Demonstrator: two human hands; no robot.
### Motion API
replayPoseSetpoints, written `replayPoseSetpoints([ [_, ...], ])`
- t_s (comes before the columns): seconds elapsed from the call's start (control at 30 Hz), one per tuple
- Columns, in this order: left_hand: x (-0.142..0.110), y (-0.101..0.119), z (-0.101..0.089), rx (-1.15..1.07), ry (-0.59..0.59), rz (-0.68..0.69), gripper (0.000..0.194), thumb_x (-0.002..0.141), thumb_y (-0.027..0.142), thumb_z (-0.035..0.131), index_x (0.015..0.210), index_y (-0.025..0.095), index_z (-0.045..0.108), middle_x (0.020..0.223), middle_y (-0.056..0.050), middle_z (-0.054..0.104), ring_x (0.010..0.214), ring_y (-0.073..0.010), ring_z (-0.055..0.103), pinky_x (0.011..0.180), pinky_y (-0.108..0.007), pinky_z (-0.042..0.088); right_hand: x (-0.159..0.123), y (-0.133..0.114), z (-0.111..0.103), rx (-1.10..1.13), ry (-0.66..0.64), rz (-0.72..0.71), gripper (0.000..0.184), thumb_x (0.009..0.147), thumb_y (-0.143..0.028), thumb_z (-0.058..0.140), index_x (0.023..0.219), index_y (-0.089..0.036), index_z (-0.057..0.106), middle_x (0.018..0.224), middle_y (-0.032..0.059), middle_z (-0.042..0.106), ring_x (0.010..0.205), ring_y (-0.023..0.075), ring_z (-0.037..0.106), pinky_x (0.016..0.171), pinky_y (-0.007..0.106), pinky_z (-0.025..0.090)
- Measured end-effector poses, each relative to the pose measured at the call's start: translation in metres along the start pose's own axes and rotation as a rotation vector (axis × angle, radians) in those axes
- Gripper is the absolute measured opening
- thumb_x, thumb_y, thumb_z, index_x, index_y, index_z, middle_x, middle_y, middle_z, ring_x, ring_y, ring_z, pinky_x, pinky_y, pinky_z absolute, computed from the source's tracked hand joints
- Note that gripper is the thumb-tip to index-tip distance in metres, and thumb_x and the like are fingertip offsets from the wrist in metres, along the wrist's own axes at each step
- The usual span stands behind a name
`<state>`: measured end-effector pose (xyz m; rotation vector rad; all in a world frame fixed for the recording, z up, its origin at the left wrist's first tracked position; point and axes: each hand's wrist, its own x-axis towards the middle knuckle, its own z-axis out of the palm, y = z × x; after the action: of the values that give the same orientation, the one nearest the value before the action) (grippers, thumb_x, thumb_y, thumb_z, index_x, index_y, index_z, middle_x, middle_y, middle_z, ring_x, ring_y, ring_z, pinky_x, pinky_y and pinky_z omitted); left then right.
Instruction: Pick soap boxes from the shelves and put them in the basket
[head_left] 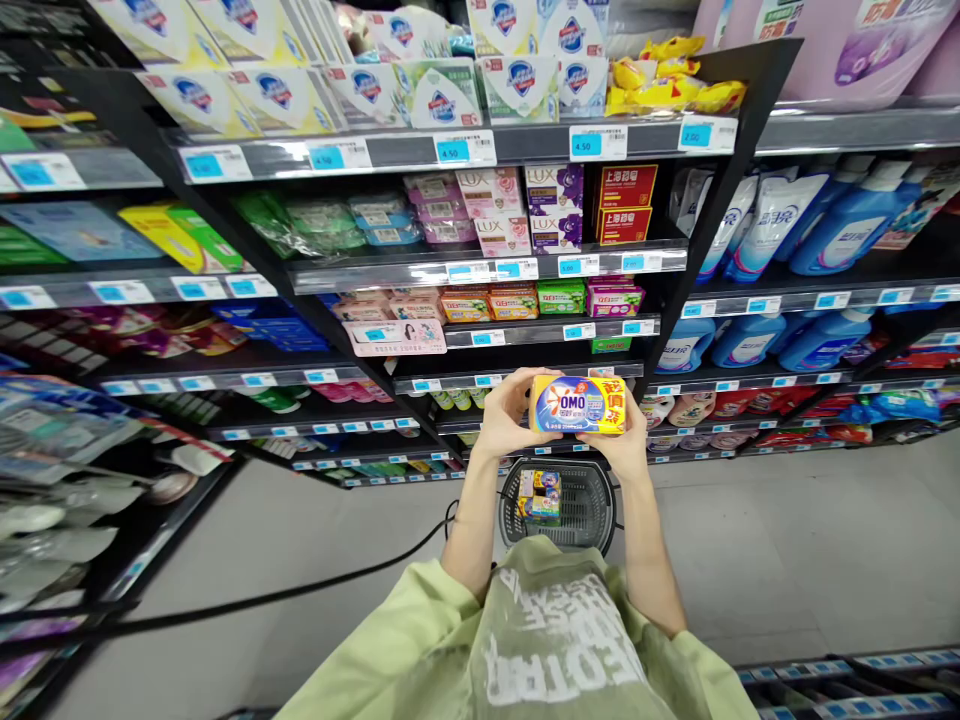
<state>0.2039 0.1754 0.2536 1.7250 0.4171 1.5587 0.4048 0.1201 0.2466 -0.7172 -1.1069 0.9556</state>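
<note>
A yellow OMO laundry soap pack (pixel 577 405) is held level in front of the shelves, its printed front facing me. My left hand (pixel 508 415) grips its left end, and my right hand (pixel 621 435) is closed round its right end. Below the pack, a grey shopping basket (pixel 592 510) stands on the floor near my feet. Inside the basket lie yellow and multicoloured packs (pixel 539 495) on its left side.
Soap shelves (pixel 487 270) with price tags stand ahead, holding LUX boxes (pixel 555 210) and other bars. Blue detergent bottles (pixel 847 225) fill the right bay. A utensil rack (pixel 90 500) is at left. A black cable (pixel 337 573) crosses from the left.
</note>
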Motion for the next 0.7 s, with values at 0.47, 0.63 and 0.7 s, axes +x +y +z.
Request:
replayPoseSetpoints([
  [0.47,0.007,0.011,0.018,0.015,0.012,-0.306,0.076,0.078,0.057,0.093,0.141,0.024,0.068,0.125,-0.013,0.08,0.11,-0.0298,0.078,0.094,-0.038,0.061,-0.005,0.008,-0.003,0.004,0.131,0.063,0.071,0.06,-0.05,0.105,0.116,-0.026,0.068,0.119,0.003,0.077,0.107,0.0235,0.076,0.094,0.034,0.066],
  [0.63,0.009,0.012,0.024,-0.093,-0.17,-0.422,0.077,0.083,0.061,0.088,0.146,0.024,0.065,0.153,-0.017,0.067,0.134,-0.0364,0.068,0.107,-0.043,0.058,-0.001,0.014,-0.004,0.27,0.168,0.561,0.062,0.083,-0.076,0.078,0.113,-0.023,0.072,0.096,0.0061,0.083,0.073,0.0237,0.078,0.057,0.034,0.068],
  [0.7,0.008,0.008,0.024,-0.079,-0.174,-0.4,0.084,0.073,0.057,0.097,0.143,0.023,0.066,0.15,-0.017,0.067,0.134,-0.0375,0.068,0.108,-0.044,0.058,0.0,0.012,-0.006,0.347,0.082,0.692,0.069,0.087,-0.082,0.07,0.112,-0.018,0.075,0.087,0.0091,0.083,0.064,0.0233,0.077,0.052,0.036,0.068],
])
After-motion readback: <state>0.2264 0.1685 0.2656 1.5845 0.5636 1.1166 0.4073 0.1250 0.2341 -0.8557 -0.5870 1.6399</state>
